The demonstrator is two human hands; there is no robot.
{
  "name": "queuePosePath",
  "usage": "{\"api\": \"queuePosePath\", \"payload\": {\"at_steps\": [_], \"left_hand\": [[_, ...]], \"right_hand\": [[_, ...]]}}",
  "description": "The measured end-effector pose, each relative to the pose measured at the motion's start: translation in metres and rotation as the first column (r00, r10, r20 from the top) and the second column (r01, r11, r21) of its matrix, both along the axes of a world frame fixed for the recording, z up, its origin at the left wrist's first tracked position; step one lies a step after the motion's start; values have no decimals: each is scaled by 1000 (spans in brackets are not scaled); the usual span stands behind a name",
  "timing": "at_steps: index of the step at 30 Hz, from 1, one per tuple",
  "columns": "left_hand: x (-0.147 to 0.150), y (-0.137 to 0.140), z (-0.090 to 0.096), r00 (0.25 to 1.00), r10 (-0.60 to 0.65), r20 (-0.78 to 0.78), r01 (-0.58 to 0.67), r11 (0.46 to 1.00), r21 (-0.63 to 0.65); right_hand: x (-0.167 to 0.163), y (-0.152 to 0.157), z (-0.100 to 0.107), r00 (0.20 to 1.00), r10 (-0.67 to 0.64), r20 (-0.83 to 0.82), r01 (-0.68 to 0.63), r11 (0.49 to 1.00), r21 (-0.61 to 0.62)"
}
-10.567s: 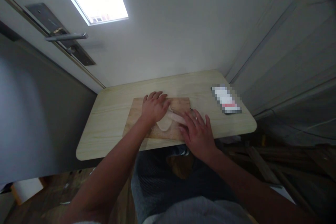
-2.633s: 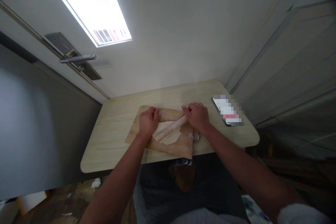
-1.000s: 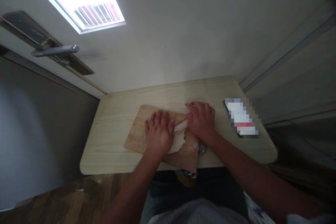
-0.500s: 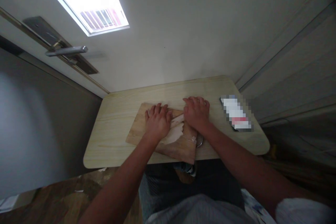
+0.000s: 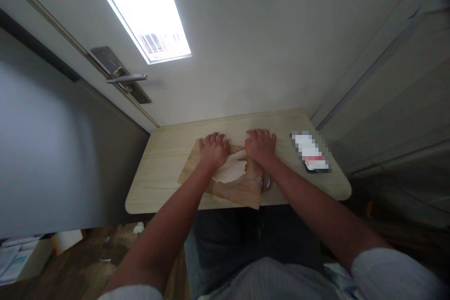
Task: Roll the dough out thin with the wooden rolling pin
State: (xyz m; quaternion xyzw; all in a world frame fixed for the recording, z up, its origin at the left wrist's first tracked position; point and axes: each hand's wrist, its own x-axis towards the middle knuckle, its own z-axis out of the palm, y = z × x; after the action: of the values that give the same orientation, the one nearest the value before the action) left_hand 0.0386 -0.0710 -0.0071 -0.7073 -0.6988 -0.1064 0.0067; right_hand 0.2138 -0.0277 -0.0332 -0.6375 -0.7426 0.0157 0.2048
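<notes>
A thin, pale sheet of dough (image 5: 232, 171) lies flat on a wooden cutting board (image 5: 239, 193), its near edge ragged. Across the dough's far part runs a light rolling pin (image 5: 238, 154), only its middle showing between my hands. My left hand (image 5: 214, 150) is over the pin's left end, fingers bent forward near the board's far edge. Over the right end sits my right hand (image 5: 260, 145), curled in the same way. Both palms hide the ends of the pin. A metal loop handle (image 5: 266, 182) sticks out at the board's right side.
The board rests on a small pale wooden table (image 5: 154, 173) with rounded corners. A phone (image 5: 310, 151), its screen blurred, lies on the right. Behind stands a white door with a lever handle (image 5: 128, 78) and a bright window. Papers in a box (image 5: 24, 260) sit low left.
Both hands have moved slightly forward over the board with the rolling pin, and more dough shows on the near side. The camera view has shifted, so door and table appear moved.
</notes>
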Motion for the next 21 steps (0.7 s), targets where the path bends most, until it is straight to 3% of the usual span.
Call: {"api": "queuePosePath", "payload": {"at_steps": [8,17,21], "left_hand": [[3,-9,3,1000,-11,19,11,1000,24],[15,-53,7,992,-128,-12,128,987,99],[18,-72,-1,1000,1,30,-6,986,167]], "right_hand": [[8,-15,6,998,54,33,-54,999,-3],[53,-78,7,965,263,22,-264,960,92],[65,-110,2,967,256,19,-256,964,71]]}}
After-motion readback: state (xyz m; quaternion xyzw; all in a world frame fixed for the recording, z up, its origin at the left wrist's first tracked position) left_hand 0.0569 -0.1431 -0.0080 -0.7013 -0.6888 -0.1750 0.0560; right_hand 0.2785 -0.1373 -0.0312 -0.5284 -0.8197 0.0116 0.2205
